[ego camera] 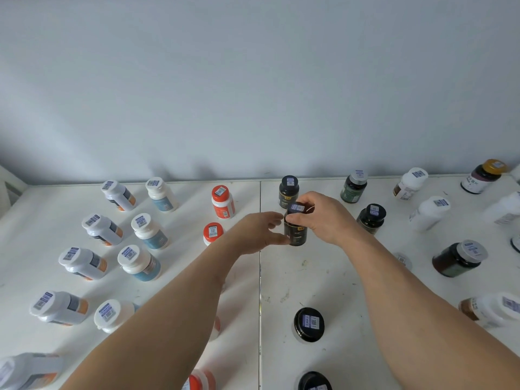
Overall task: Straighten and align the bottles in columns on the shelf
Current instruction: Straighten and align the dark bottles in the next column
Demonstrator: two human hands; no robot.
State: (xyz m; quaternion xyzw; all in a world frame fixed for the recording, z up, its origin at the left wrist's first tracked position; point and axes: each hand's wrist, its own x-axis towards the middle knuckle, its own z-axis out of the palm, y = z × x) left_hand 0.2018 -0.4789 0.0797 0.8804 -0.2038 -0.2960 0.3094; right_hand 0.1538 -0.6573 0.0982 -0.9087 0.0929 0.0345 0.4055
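White shelf [323, 277], seen from above: I see bottles standing in loose columns, white ones [140, 260] at 9 o'clock, dark ones at 3 o'clock. At centre, my two hands meet on one black bottle [295, 229], upright on the shelf. The right hand [323, 218], from 3 o'clock, has its grip clamped round the cap; the left hand [259, 232], from 9 o'clock, pinches the body.
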